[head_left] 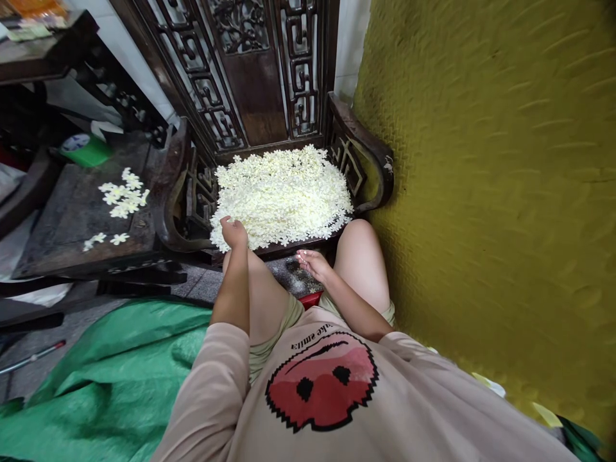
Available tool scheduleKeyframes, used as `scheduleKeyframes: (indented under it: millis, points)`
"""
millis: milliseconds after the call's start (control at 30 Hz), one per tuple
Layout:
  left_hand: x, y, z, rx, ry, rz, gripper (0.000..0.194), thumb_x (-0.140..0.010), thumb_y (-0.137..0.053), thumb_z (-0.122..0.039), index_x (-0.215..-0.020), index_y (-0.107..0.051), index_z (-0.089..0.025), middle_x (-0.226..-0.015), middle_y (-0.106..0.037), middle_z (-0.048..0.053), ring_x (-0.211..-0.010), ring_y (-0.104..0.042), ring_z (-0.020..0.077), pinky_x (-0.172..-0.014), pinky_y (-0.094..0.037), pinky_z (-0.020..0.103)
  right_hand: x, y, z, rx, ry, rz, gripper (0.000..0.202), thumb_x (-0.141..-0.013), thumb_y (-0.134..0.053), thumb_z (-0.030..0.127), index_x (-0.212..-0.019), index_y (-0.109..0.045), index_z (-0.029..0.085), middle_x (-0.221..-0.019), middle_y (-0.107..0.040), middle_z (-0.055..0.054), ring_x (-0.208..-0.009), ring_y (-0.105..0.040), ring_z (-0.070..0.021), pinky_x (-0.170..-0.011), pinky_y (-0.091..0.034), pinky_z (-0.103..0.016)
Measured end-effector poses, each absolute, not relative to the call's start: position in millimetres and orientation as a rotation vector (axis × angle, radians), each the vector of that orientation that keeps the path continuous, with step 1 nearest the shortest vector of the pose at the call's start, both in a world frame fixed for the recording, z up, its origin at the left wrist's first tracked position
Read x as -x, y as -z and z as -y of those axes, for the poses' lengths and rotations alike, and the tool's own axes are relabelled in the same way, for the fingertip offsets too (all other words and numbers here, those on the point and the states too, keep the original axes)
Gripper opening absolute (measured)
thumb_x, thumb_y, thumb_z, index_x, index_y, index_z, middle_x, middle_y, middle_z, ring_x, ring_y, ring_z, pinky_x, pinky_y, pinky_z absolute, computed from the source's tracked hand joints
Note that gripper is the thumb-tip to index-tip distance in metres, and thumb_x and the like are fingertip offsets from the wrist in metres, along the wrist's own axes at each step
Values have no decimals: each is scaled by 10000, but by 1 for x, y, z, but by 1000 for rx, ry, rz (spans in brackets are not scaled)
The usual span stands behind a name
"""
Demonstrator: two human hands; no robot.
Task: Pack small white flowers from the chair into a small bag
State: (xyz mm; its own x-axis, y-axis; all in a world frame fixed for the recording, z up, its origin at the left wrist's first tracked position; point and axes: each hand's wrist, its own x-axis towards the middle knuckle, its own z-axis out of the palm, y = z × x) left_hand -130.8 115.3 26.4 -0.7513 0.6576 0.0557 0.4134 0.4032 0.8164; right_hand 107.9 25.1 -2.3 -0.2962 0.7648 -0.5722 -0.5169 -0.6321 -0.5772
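A thick heap of small white flowers (289, 186) covers the seat of a dark carved wooden chair (262, 109). My left hand (234, 232) is at the heap's near left edge, bent at the wrist, with its fingers a little apart among the blossoms; nothing shows clearly in them. Between my knees, just off the seat's front edge, my right hand (312, 263) has its fingers drawn together. Small pale bits show at those fingertips, too small to name.
On the left, a dark wooden seat (62, 205) bears a few loose white flowers (125, 196) and a green tape roll (86, 149). A green tarp (120, 372) lies on the floor at lower left. A yellow-olive textured wall (491, 192) rises close on the right.
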Motion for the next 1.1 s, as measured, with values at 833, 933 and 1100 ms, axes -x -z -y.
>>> scheduleKeyframes:
  millis: [833,933,1100]
  points:
    - [29,-29,1,-1473,-1368,-1763,267,-813,-483,-282,-1046,-541,-166,-690,-537,-2,-686,-529,136,-712,-426,265,-102,-31,-13,811,-2043,311,171,-730,-689,213,-716,-528,154,-565,-508,56,-412,-346,-21,-486,-376,-180]
    - [11,-25,27,-1292,-1369,-1711,263,-826,-476,-297,-1059,-517,-183,-689,-542,-13,-674,-534,129,-702,-430,267,-102,-62,3,661,-2100,332,203,-732,-697,244,-729,-513,159,-563,-468,72,-400,-278,-17,-505,-362,-198]
    - [13,-17,16,-1095,-1252,-1675,251,-817,-503,-266,-1052,-479,-180,-693,-522,-26,-657,-524,113,-644,-414,240,-99,-102,23,453,-2192,407,318,-723,-720,341,-692,-450,177,-565,-404,83,-411,-214,-25,-500,-303,-213]
